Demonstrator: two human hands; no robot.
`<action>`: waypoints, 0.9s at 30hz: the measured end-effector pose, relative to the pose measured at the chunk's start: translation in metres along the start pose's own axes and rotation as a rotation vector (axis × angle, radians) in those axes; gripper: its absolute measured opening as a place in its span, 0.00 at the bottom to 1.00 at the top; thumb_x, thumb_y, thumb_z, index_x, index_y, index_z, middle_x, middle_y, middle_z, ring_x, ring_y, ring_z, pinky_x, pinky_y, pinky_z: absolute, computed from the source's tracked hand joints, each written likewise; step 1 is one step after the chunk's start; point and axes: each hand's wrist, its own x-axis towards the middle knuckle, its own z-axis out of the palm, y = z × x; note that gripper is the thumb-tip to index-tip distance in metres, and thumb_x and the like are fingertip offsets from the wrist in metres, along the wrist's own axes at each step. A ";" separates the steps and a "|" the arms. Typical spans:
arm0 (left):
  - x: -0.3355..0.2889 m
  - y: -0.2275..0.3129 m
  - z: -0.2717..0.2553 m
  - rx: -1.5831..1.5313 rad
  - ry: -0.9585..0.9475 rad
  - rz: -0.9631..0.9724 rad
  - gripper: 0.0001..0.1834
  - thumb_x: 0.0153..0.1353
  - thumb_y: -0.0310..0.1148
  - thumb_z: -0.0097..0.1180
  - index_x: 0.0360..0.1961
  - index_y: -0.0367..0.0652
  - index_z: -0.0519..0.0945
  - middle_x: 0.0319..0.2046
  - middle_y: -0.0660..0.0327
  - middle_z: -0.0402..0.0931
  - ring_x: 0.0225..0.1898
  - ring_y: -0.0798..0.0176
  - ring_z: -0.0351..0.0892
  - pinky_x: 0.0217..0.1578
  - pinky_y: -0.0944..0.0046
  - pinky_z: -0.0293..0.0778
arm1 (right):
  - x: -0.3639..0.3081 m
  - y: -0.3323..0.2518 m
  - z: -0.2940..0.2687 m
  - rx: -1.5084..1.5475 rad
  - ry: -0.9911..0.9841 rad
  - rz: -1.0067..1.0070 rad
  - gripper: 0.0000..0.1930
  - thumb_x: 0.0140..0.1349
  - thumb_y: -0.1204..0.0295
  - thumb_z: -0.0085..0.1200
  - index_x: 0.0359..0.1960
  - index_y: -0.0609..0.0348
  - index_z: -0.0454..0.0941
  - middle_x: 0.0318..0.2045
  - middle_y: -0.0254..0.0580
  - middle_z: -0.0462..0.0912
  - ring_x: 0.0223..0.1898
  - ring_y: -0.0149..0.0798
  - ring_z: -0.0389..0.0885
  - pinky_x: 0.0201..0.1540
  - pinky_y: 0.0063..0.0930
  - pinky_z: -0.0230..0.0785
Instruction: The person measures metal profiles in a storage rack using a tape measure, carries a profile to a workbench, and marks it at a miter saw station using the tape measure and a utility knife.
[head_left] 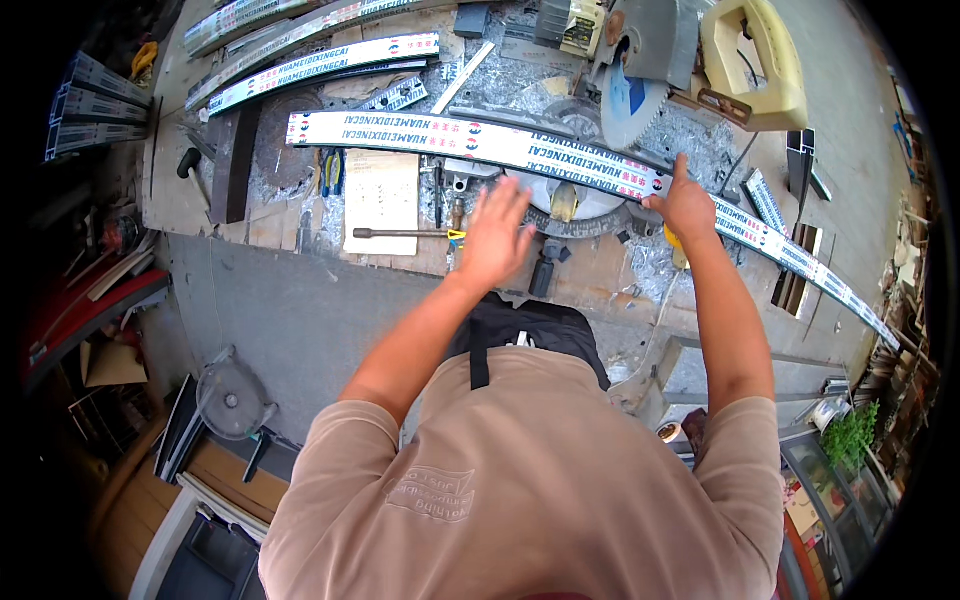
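A long metal profile [400, 132] wrapped in white printed film lies across the bench and over the base of a mitre saw [592, 222]. My right hand [690, 208] grips its near edge, thumb on the film and index finger reaching over the far side. My left hand [496, 232] is raised just on the near side of the profile, fingers spread and slightly blurred, holding nothing. Beyond the profile stands the round saw blade [632, 112], with the cream saw handle [790, 90] to its right. Whether the blade turns, I cannot tell.
Several more wrapped profiles [330, 70] lie at the far left. Near my left hand are a sheet of paper [382, 195], a dark rod [400, 233] and pliers [331, 172]. Metal shavings cover the bench [300, 255]. A fan [232, 395] stands on the floor at left.
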 end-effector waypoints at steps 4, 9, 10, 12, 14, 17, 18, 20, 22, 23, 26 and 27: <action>0.032 -0.003 0.003 0.197 0.379 -0.145 0.29 0.73 0.42 0.59 0.70 0.41 0.77 0.72 0.43 0.72 0.78 0.45 0.65 0.79 0.37 0.52 | 0.000 0.004 0.000 0.017 0.013 -0.032 0.64 0.52 0.46 0.78 0.83 0.60 0.50 0.47 0.61 0.90 0.47 0.59 0.92 0.49 0.48 0.84; 0.006 0.032 -0.001 0.039 -0.245 0.217 0.18 0.71 0.42 0.64 0.58 0.49 0.86 0.40 0.53 0.89 0.42 0.55 0.90 0.69 0.50 0.71 | -0.008 -0.004 0.005 0.053 0.058 -0.076 0.61 0.57 0.44 0.74 0.83 0.61 0.51 0.44 0.62 0.91 0.46 0.60 0.92 0.47 0.49 0.84; 0.001 0.043 -0.006 -0.184 -0.269 -0.036 0.18 0.70 0.39 0.66 0.58 0.47 0.86 0.36 0.54 0.88 0.37 0.58 0.88 0.61 0.55 0.76 | -0.019 -0.016 0.001 0.182 0.062 -0.086 0.58 0.60 0.44 0.71 0.83 0.61 0.52 0.42 0.62 0.90 0.44 0.60 0.91 0.46 0.50 0.83; -0.005 0.056 -0.009 -0.605 -0.226 -0.347 0.20 0.66 0.34 0.71 0.58 0.44 0.85 0.33 0.59 0.86 0.33 0.65 0.84 0.47 0.63 0.80 | -0.050 -0.039 -0.001 0.437 0.073 -0.165 0.53 0.67 0.42 0.64 0.82 0.63 0.54 0.33 0.62 0.89 0.40 0.63 0.90 0.43 0.51 0.80; -0.007 0.056 0.003 -0.937 -0.070 -0.313 0.23 0.66 0.29 0.72 0.61 0.41 0.81 0.38 0.64 0.83 0.39 0.71 0.81 0.44 0.64 0.80 | -0.079 -0.064 0.001 0.618 -0.115 -0.211 0.48 0.72 0.42 0.58 0.81 0.65 0.57 0.33 0.60 0.89 0.40 0.61 0.91 0.45 0.48 0.80; -0.007 0.051 0.006 -1.193 -0.300 -0.245 0.21 0.70 0.31 0.70 0.60 0.38 0.80 0.43 0.61 0.83 0.43 0.69 0.80 0.48 0.63 0.79 | -0.097 -0.083 0.044 0.845 -0.231 -0.317 0.47 0.77 0.40 0.51 0.81 0.68 0.56 0.42 0.63 0.89 0.47 0.58 0.90 0.53 0.44 0.78; -0.012 0.047 0.005 -1.126 -0.286 -0.187 0.21 0.70 0.32 0.69 0.60 0.38 0.79 0.43 0.61 0.83 0.44 0.69 0.80 0.48 0.62 0.80 | -0.104 -0.095 0.049 0.876 -0.270 -0.338 0.48 0.77 0.38 0.49 0.81 0.69 0.55 0.49 0.68 0.87 0.54 0.59 0.88 0.59 0.44 0.75; -0.023 0.035 0.004 -1.046 -0.336 -0.170 0.20 0.72 0.34 0.68 0.59 0.36 0.79 0.43 0.61 0.84 0.45 0.67 0.81 0.48 0.61 0.80 | -0.114 -0.114 0.045 0.899 -0.351 -0.336 0.48 0.77 0.37 0.47 0.81 0.68 0.55 0.57 0.73 0.83 0.63 0.62 0.83 0.65 0.43 0.72; -0.024 0.029 -0.020 -1.004 -0.422 -0.141 0.19 0.71 0.33 0.69 0.58 0.36 0.80 0.42 0.60 0.85 0.44 0.68 0.81 0.47 0.61 0.80 | -0.122 -0.125 0.035 0.935 -0.436 -0.314 0.49 0.78 0.36 0.46 0.82 0.68 0.54 0.61 0.75 0.81 0.67 0.62 0.80 0.67 0.42 0.71; -0.024 0.025 -0.029 -0.965 -0.516 -0.105 0.19 0.71 0.33 0.70 0.57 0.35 0.80 0.42 0.60 0.85 0.43 0.68 0.81 0.47 0.61 0.80 | -0.124 -0.130 0.032 0.909 -0.488 -0.336 0.49 0.78 0.36 0.46 0.82 0.68 0.54 0.62 0.74 0.81 0.67 0.62 0.80 0.68 0.42 0.70; -0.030 0.011 -0.033 -0.910 -0.600 -0.185 0.16 0.70 0.33 0.70 0.51 0.35 0.81 0.41 0.59 0.86 0.43 0.68 0.82 0.47 0.61 0.80 | -0.128 -0.140 0.041 0.864 -0.502 -0.446 0.49 0.77 0.36 0.46 0.82 0.67 0.54 0.63 0.73 0.80 0.68 0.61 0.79 0.69 0.42 0.69; -0.034 0.009 -0.035 -0.964 -0.582 -0.190 0.14 0.70 0.33 0.70 0.49 0.35 0.81 0.41 0.59 0.86 0.43 0.67 0.82 0.47 0.61 0.80 | -0.128 -0.144 0.048 0.852 -0.463 -0.524 0.49 0.77 0.35 0.46 0.82 0.66 0.53 0.63 0.72 0.80 0.68 0.62 0.79 0.69 0.43 0.68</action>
